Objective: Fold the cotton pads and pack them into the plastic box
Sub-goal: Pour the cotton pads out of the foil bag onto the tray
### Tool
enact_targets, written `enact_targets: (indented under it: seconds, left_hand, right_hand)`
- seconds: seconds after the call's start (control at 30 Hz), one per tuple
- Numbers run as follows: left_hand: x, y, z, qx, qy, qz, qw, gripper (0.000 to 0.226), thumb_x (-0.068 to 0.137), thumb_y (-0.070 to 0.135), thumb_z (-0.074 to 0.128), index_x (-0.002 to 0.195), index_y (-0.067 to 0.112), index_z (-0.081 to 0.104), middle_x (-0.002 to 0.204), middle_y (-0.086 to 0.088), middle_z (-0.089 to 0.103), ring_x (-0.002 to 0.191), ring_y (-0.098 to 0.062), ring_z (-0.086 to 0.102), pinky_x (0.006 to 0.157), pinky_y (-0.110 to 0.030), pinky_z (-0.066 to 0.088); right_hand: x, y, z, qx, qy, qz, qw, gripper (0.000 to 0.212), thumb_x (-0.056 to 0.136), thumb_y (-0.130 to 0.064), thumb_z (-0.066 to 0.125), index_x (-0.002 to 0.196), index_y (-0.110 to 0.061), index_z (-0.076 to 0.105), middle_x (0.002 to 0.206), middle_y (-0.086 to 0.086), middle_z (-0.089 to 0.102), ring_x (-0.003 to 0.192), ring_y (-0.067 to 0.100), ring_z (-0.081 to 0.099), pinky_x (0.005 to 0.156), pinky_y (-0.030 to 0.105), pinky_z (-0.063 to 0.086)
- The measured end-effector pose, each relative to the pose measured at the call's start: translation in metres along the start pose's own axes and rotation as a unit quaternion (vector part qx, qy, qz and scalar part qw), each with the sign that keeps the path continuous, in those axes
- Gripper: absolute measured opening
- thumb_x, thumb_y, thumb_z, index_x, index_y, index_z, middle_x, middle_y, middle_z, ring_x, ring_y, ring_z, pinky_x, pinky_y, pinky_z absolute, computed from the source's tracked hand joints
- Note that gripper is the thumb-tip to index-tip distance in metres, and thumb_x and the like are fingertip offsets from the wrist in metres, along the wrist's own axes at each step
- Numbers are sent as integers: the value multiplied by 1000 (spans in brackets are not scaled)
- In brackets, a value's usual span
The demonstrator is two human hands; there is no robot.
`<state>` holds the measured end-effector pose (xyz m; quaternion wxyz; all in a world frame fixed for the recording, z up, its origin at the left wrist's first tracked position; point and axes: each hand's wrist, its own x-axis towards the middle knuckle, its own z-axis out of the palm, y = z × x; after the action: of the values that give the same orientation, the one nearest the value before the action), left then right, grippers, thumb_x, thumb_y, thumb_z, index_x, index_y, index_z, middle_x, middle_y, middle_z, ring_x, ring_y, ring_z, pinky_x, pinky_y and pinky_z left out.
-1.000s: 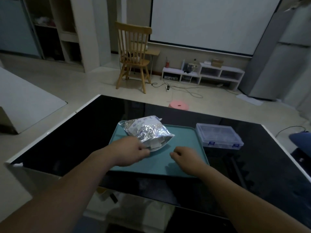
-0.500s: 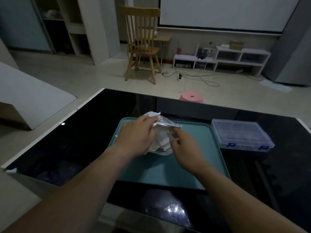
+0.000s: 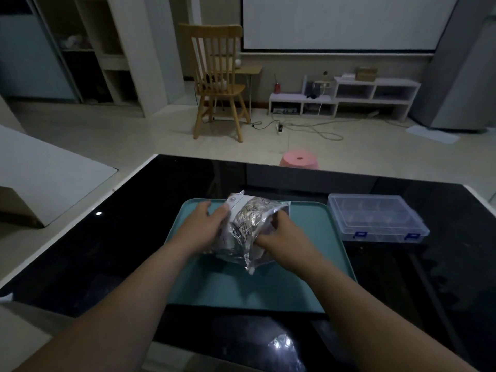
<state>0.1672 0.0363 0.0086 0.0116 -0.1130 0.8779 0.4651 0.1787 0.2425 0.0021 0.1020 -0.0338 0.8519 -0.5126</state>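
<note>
A silvery foil bag (image 3: 245,226) of white cotton pads stands lifted over the teal tray (image 3: 308,253) on the black table. My left hand (image 3: 205,228) grips the bag's left side. My right hand (image 3: 283,241) holds the bag's right edge, with fingers curled at its opening, where white pads show. The clear plastic box (image 3: 375,217) with blue latches sits closed on the table, right of the tray and apart from both hands.
The black glossy table (image 3: 112,251) ends in a white rim on the left and far side. Beyond it on the floor stand a pink stool (image 3: 299,159) and a wooden chair (image 3: 218,81). A white board (image 3: 40,173) lies at the left.
Both hands closed on the foil bag and raised it from lying flat on the tray. My right hand moved from the tray surface to the bag's right edge.
</note>
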Motion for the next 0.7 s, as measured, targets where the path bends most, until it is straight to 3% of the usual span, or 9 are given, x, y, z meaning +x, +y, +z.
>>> enact_targets:
  seconds: [0.07, 0.13, 0.17, 0.27, 0.37, 0.43, 0.53, 0.6, 0.7]
  left_hand:
    - [2, -7, 9, -55, -49, -20, 997, 78, 79, 81, 52, 130, 23, 64, 129, 2, 71, 117, -21, 67, 108, -48, 49]
    - [8, -11, 15, -108, -69, -10, 992, 69, 76, 77, 58, 110, 19, 72, 102, 2, 79, 96, -20, 76, 99, -50, 55]
    - [8, -10, 16, -132, -73, -6, 988, 60, 81, 71, 63, 108, 18, 72, 99, 1, 80, 93, -21, 76, 97, -50, 56]
    - [9, -7, 19, -189, -86, -1, 978, 40, 91, 56, 69, 104, 18, 69, 102, -5, 79, 91, -23, 76, 90, -46, 60]
    - [6, -2, 18, -212, -95, -2, 973, 51, 92, 66, 60, 114, 22, 70, 109, -1, 78, 101, -21, 75, 97, -46, 56]
    - [1, 2, 19, -224, -110, 2, 968, 47, 100, 62, 50, 121, 24, 70, 113, 3, 78, 106, -18, 74, 102, -44, 53]
    - [-8, 8, 23, -251, -120, -9, 960, 47, 106, 56, 38, 119, 23, 70, 109, 2, 79, 102, -16, 75, 96, -39, 55]
    - [-11, 9, 25, -245, -104, -10, 964, 48, 106, 57, 39, 117, 23, 71, 109, 2, 79, 103, -18, 75, 100, -43, 54]
    - [-10, 6, 28, -232, -83, 13, 969, 38, 103, 53, 47, 110, 25, 72, 109, -2, 78, 105, -24, 74, 102, -55, 52]
  right_hand:
    - [3, 3, 2, 39, -1, 7, 999, 64, 68, -39, 76, 124, -25, 48, 117, 1, 69, 102, 25, 71, 86, 49, 63]
    - [8, 7, 3, 66, -19, 10, 998, 54, 78, -24, 76, 124, -28, 47, 113, 5, 69, 99, 30, 73, 83, 51, 65]
    - [9, 8, 2, 79, -29, 18, 996, 48, 85, -13, 73, 122, -28, 48, 111, 7, 69, 97, 32, 74, 81, 52, 65]
    - [16, 17, 0, 86, -62, 22, 994, 50, 84, -6, 70, 123, -32, 52, 111, 7, 75, 97, 30, 77, 84, 56, 64]
    - [15, 18, 5, 84, -109, 4, 990, 54, 88, -3, 70, 132, -32, 55, 114, 1, 76, 104, 22, 75, 86, 39, 64]
    - [12, 15, 9, 92, -114, 5, 989, 40, 96, 1, 61, 119, -31, 61, 105, 1, 77, 95, 19, 75, 74, 29, 62]
    - [11, 16, 10, 96, -98, 13, 990, 32, 103, -9, 56, 127, -31, 59, 100, 5, 76, 85, 22, 76, 59, 28, 58]
    - [9, 15, 10, 85, -108, 17, 990, 21, 106, -11, 54, 117, -26, 64, 94, 4, 75, 76, 16, 74, 57, 25, 56]
    - [7, 10, 13, 51, -78, 16, 996, 24, 105, -8, 53, 94, -25, 66, 83, -5, 72, 68, 7, 70, 59, 22, 56]
